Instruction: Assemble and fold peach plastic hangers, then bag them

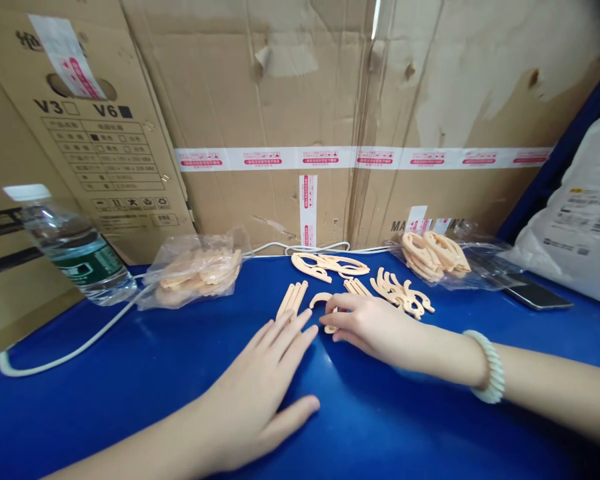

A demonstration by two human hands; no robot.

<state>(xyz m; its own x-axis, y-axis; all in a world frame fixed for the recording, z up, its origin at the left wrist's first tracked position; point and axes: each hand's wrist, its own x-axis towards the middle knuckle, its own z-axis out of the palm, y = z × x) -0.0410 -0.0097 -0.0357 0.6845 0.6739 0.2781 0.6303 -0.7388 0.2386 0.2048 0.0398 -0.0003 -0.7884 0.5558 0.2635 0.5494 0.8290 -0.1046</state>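
L hand (253, 383) & R hand (375, 327) at strips (293, 297) & curved pc (321, 297), ctr of frame, blue table (130, 400).
L fingers apart, tips at strips' low ends; R fingers bent over curved pc, can't tell if clamped. Hooks (403, 297) just above R hand; bag (200, 270) mid-L, bottle (80, 250) far L, phone (537, 293) far R.

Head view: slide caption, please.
Left hand by slim beige strips, right hand by curved beige pieces, on blue tabletop.
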